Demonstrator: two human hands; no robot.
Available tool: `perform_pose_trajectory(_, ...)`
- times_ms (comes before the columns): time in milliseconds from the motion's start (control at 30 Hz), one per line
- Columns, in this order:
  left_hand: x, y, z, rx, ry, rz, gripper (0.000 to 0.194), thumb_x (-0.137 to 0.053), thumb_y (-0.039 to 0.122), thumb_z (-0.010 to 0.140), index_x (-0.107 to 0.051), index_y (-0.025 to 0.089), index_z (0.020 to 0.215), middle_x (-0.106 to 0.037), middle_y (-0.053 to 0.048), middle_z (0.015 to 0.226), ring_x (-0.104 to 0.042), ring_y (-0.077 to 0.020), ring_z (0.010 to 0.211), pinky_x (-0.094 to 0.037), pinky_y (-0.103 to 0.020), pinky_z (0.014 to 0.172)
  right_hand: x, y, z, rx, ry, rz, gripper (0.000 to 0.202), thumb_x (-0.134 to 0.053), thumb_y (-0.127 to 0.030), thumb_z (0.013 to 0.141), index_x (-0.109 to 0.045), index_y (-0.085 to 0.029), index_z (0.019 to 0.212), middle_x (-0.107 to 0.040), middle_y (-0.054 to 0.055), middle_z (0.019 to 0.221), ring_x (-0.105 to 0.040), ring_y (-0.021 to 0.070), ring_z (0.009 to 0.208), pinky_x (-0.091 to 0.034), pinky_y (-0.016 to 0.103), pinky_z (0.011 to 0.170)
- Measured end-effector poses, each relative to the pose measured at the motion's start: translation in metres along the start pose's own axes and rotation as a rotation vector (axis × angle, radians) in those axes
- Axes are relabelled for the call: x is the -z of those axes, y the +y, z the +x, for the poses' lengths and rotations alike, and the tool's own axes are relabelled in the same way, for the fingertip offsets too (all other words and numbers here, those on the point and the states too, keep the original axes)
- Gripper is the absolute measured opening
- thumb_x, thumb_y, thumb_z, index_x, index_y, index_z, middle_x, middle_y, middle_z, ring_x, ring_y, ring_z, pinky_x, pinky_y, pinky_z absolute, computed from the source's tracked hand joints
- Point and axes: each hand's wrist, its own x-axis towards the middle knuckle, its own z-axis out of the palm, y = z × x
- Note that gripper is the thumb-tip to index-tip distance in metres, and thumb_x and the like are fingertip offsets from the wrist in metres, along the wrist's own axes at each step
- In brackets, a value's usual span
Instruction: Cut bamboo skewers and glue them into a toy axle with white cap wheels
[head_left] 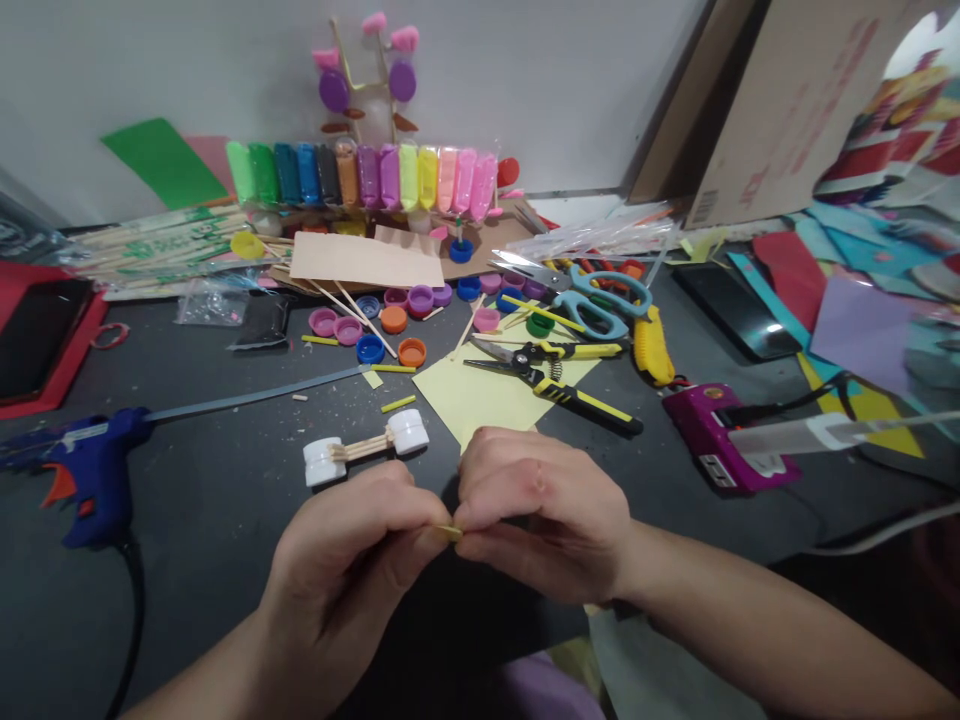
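A small yellow strip, mostly covered by fingers, is pinched at the table's near side. Thumb and forefinger of my left hand close on one end. My right hand grips the other end the same way, so the fingertips almost meet. Just beyond my left hand lies a piece made of white caps joined by short wooden sticks. A pale yellow paper sheet lies beyond my right hand, with black-and-yellow pruning shears on top. Short yellow strips lie near the sheet.
A blue glue gun sits at left, a purple power strip with cables at right. Behind are coloured bottle caps, scissors, a yellow cutter, phones and clay packets.
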Motion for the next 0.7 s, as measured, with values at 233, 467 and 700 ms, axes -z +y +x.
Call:
perform_pose_trajectory(233, 0.0043, -0.0029, 0.0011, -0.137, -0.058, 0.137, 0.015, -0.05, 0.006, 0.091, -0.061, 0.017, 0.092, -0.059, -0.001, 0.065, -0.052, -0.0118, 0.054, -0.04, -0.024, 0.049, -0.003, 0.002, -0.0025, -0.059, 0.026, 0.08, 0.01, -0.064, -0.021, 0.093, -0.062, -0.016, 0.086, -0.065, 0.004, 0.068, -0.059, 0.013, 0.065, -0.051, 0.028, 0.061)
perform_pose_trajectory(467, 0.0075, -0.0019, 0.0034, -0.196, -0.072, 0.211, 0.015, -0.047, 0.009, 0.095, -0.058, 0.017, 0.09, -0.059, 0.0, 0.061, -0.055, -0.0122, 0.053, -0.041, -0.024, 0.049, -0.0038, -0.0006, -0.0022, -0.094, 0.027, 0.092, 0.01, -0.064, -0.022, 0.094, -0.063, -0.015, 0.086, -0.066, 0.005, 0.07, -0.06, 0.013, 0.067, -0.051, 0.028, 0.062)
perform_pose_trajectory(700, 0.0047, -0.0014, 0.0033, -0.114, -0.067, 0.144, 0.014, -0.048, 0.016, 0.097, -0.057, 0.021, 0.087, -0.063, 0.0, 0.062, -0.061, -0.0134, 0.054, -0.043, -0.024, 0.049, -0.0025, -0.004, -0.0027, -0.099, 0.009, 0.031, 0.004, -0.065, -0.017, 0.091, -0.062, -0.016, 0.088, -0.065, 0.005, 0.07, -0.06, 0.0141, 0.066, -0.05, 0.028, 0.06)
